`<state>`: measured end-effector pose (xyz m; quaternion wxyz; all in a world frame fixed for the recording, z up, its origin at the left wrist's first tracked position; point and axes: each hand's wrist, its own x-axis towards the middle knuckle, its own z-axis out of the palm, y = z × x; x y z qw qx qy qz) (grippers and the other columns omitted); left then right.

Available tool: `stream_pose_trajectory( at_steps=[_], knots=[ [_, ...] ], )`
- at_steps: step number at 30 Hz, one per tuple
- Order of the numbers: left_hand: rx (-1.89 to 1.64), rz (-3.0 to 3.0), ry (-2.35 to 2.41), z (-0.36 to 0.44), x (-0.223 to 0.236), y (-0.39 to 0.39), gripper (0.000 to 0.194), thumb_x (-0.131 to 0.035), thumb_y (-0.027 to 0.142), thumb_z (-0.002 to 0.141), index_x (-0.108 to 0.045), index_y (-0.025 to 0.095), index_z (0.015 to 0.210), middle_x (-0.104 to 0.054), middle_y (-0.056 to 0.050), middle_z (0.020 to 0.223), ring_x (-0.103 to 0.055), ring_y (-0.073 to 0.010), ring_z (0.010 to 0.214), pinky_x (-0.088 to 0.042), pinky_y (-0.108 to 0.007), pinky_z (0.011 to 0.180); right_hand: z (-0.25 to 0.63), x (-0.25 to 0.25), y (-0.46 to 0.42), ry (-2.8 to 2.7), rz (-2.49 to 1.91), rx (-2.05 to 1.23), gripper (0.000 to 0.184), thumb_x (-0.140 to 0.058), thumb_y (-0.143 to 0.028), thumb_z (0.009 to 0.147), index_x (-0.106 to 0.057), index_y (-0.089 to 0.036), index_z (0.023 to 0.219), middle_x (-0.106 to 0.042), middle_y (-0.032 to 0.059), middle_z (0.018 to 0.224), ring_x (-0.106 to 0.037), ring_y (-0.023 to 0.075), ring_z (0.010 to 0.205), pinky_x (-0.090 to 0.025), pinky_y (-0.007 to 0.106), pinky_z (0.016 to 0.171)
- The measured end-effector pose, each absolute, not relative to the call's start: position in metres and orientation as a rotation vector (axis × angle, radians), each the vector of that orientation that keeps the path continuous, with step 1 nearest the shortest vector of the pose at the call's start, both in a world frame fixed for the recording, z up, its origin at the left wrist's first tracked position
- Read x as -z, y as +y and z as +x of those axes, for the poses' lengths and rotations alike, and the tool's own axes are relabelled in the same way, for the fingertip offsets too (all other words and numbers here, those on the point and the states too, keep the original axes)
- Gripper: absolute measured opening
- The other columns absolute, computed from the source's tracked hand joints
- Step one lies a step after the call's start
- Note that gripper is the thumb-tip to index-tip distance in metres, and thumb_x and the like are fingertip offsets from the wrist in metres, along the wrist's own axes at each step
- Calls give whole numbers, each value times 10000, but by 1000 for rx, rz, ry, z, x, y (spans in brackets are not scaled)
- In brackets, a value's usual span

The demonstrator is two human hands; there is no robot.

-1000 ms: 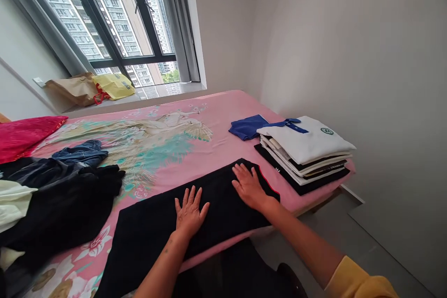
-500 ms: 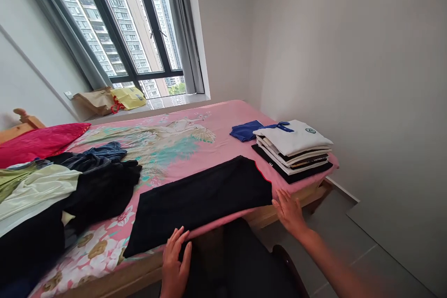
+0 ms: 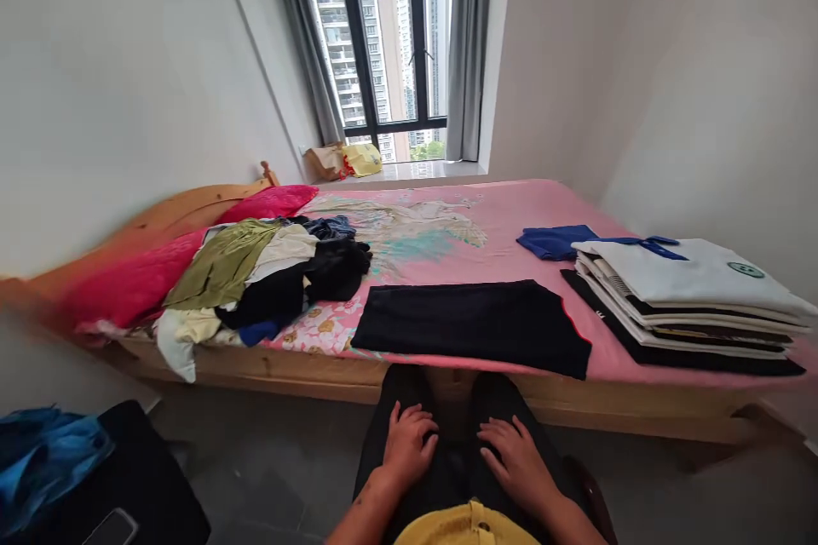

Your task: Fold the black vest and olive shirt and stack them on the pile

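Observation:
My left hand (image 3: 410, 443) rests on my left thigh, fingers stretched out and holding nothing. On the other thigh lies my right hand (image 3: 516, 456), also open, its fingers slightly spread. In front of my knees, a long folded black garment (image 3: 469, 324) with a red edge at its right end lies flat along the front of the bed; neither hand touches it. Right of it stands a stack of folded clothes (image 3: 696, 298), topped by a white shirt with a blue collar and a round green badge. Behind the stack's left side is a folded blue garment (image 3: 555, 242).
A loose heap of clothes (image 3: 236, 264) covers the bed's left part, beside red pillows (image 3: 272, 203). The bed (image 3: 383, 387) has a wooden frame and pink sheet. At lower left, a blue cloth (image 3: 48, 464) and a phone (image 3: 112, 528) lie on a black surface.
Both hands have drawn back from the black garment's edge onto my thighs. The view has turned left, bringing the headboard and whole clothes heap into sight. The black garment stays flat.

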<state>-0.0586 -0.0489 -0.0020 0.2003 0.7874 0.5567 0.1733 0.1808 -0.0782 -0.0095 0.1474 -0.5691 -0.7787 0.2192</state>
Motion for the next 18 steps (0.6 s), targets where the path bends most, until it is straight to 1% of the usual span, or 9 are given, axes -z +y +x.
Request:
stream_pose_trajectory(
  at_steps=[7, 15, 17, 18],
  knots=[
    [-538, 2163, 1538, -60, 10, -59, 188, -545, 271, 760, -689, 299, 877, -686, -2, 1024, -488, -207, 1167, -84, -509, 1100, 187, 28, -84, -2268, -1624, -579, 346, -356, -345, 879, -639, -270, 1064, -590, 41, 1219, -459, 218, 1217, -180, 495, 1083],
    [-587, 2157, 1528, -63, 15, -60, 192, -537, 257, 745, -691, 311, 846, -687, 8, 1002, -491, -213, 1166, -94, -525, 1100, 184, 28, -82, -2288, -1598, -517, 346, -345, -333, 881, -650, -279, 1037, -611, 48, 1187, -488, 235, 1193, -243, 517, 1062],
    [-624, 2158, 1529, -62, 20, -60, 199, -540, 252, 743, -686, 333, 851, -689, 18, 991, -500, -216, 1157, -117, -518, 1105, 183, 29, -81, -2280, -1597, -501, 332, -362, -325, 875, -655, -282, 1024, -621, 45, 1170, -502, 232, 1179, -263, 514, 1056],
    [-660, 2153, 1541, -62, 23, -59, 206, -537, 253, 748, -683, 340, 866, -687, 20, 1001, -510, -217, 1147, -148, -508, 1106, 183, 29, -80, -2276, -1597, -498, 326, -370, -323, 871, -658, -283, 1019, -625, 44, 1164, -508, 231, 1173, -272, 515, 1051]
  ],
)
